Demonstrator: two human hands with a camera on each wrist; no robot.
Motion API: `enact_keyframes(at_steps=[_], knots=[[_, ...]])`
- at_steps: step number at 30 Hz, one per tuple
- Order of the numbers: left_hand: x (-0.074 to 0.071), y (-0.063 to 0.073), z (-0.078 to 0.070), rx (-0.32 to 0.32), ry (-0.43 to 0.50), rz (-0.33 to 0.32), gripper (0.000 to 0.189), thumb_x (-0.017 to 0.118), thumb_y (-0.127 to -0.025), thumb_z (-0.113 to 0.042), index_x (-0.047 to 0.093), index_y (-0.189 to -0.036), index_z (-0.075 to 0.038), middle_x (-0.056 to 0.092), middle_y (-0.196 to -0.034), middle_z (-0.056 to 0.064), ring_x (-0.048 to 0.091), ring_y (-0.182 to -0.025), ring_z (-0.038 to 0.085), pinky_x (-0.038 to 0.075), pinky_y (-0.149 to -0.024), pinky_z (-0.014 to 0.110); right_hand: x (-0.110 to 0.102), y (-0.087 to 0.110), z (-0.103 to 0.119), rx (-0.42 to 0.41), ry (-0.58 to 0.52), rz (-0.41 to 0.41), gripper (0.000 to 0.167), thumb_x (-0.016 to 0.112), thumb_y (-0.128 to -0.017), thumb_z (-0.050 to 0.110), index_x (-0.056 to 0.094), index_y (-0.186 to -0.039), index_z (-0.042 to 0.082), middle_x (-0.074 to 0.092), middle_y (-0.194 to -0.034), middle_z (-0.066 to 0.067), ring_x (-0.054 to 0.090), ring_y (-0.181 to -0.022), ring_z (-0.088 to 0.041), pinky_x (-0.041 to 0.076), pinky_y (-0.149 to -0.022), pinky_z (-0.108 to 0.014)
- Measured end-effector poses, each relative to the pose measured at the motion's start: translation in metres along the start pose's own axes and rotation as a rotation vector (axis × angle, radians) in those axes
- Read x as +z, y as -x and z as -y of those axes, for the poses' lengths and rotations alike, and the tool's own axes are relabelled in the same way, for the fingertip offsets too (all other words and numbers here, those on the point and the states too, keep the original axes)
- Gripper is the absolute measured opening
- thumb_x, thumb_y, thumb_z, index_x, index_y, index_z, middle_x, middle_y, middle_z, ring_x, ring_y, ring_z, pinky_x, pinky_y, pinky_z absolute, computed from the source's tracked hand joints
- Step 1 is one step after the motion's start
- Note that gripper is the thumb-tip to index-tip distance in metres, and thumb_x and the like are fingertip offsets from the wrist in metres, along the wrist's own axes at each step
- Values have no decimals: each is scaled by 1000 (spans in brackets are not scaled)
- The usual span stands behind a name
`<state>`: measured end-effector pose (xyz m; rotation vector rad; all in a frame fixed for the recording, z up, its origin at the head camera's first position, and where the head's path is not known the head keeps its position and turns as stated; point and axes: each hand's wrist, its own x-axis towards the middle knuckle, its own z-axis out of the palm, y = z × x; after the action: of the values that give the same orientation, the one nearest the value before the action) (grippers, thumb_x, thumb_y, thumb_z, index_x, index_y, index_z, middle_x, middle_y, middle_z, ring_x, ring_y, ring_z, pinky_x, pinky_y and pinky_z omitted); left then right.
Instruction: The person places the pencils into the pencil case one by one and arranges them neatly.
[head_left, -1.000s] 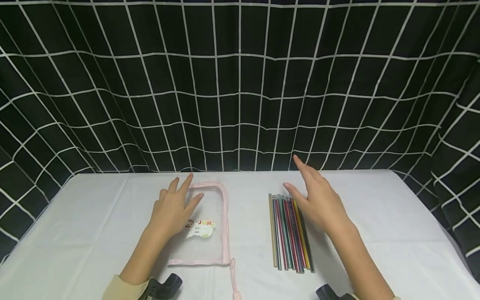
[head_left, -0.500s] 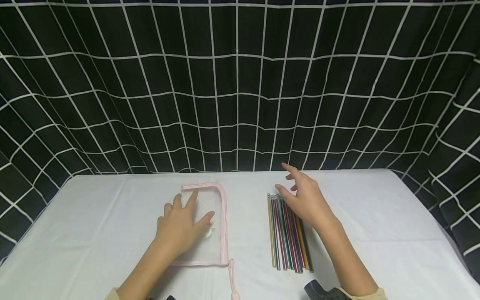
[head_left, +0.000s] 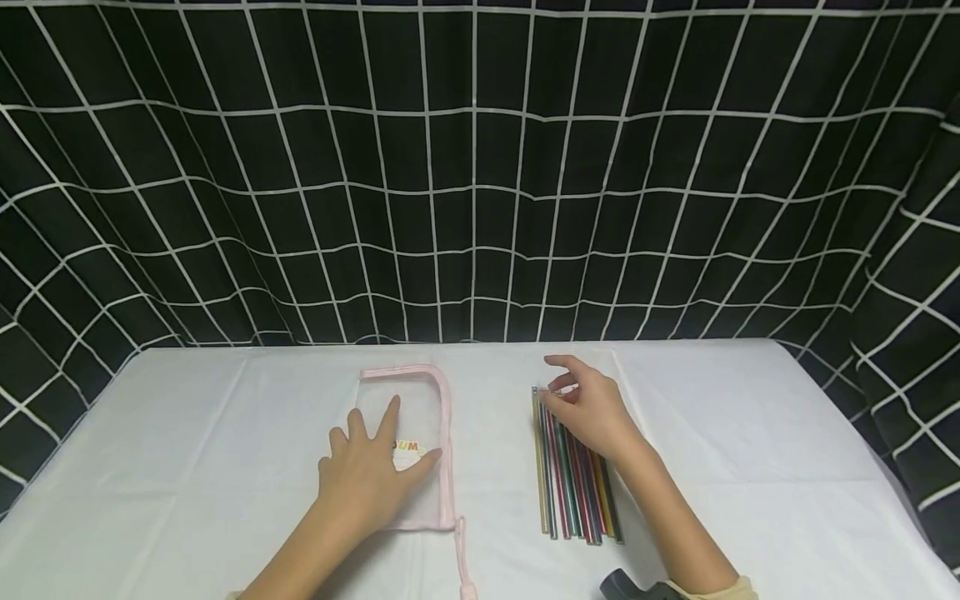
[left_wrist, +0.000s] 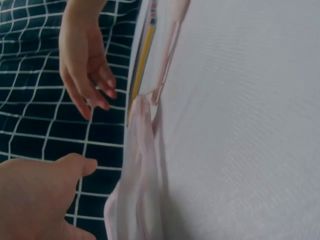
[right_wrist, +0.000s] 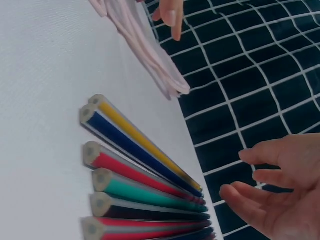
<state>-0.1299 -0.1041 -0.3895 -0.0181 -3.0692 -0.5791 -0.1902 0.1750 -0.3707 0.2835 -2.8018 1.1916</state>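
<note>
A clear zip pouch (head_left: pixel 447 450) with pink trim and a printed label lies flat on the white table. Over it, my left hand (head_left: pixel 363 479) is spread, covering part of the label, with the thumb reaching toward the right trim. To the right, a row of unsharpened pencils (head_left: pixel 573 492) in several colours lies side by side. My right hand (head_left: pixel 597 412) is just above their far ends, fingers loosely bent and nothing in them. In the right wrist view, a gap shows between the fingertips (right_wrist: pixel 230 192) and the pencils' far ends.
A pink strap (head_left: pixel 463 554) trails from the pouch's near right corner toward the front. Behind the white-covered table (head_left: pixel 187 433) hangs a black curtain (head_left: pixel 495 225) with a white grid, which wraps round both sides.
My left hand has come nearer and to the right over the pouch. My right hand has moved left and lower, over the pencils' far ends, its fingers bending more.
</note>
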Motion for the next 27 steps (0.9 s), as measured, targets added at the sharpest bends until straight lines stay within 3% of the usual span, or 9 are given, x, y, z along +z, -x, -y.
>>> enact_keyframes(at_steps=[12, 23, 27], knots=[[0, 5, -4, -6, 5, 31, 95, 68, -88, -69, 42, -163, -17, 47, -146, 35, 50, -122, 51, 46, -85, 68, 8, 0, -6, 84, -128, 75, 50, 68, -94, 3, 58, -141, -8, 74, -107, -23, 76, -75, -25, 61, -71, -37], [7, 10, -6, 22, 28, 65, 94, 71, -87, -68, 37, -165, -29, 40, -154, 38, 45, -134, 59, 43, -89, 76, 14, 2, -4, 146, -214, 113, 44, 69, -94, -1, 60, -136, -12, 76, -96, -20, 76, -76, -24, 64, -77, -39], [9, 11, -7, 27, 34, 79, 94, 73, -86, -68, 39, -164, -27, 36, -158, 40, 40, -139, 63, 41, -92, 79, 14, 3, -1, 157, -230, 126, 47, 70, -94, 1, 59, -137, -12, 76, -97, -21, 76, -78, -25, 64, -78, -40]])
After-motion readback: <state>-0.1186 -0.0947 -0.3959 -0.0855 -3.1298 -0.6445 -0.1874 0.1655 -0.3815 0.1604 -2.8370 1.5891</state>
